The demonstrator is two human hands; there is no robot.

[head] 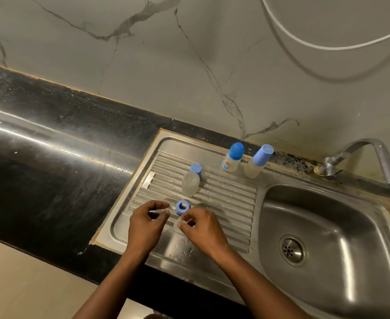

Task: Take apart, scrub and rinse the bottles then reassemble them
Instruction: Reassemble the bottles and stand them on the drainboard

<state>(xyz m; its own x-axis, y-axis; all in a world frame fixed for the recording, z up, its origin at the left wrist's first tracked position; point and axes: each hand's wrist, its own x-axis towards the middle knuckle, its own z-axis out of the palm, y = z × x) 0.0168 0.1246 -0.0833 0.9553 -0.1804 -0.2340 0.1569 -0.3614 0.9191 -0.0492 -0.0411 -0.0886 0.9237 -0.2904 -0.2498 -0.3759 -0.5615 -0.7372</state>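
Note:
My left hand [148,218] curls over the ribbed drainboard [230,199], thumb and fingers pinched on a small pale translucent piece that looks like a nipple [158,212]. My right hand [202,226] is beside it with fingertips pinched together; what they hold is unclear. Just beyond both hands a blue screw ring [183,207] lies on the drainboard. Farther back stands an open clear bottle body [190,184] with a blue cap [196,169] behind it. Two capped bottles, one with a printed label [233,157] and one plain [258,161], stand at the drainboard's back edge.
The steel sink basin [322,217] with its drain [291,249] is to the right, under a curved tap [373,155]. A black counter [51,157] runs to the left. A white hose [327,46] hangs against the marbled wall.

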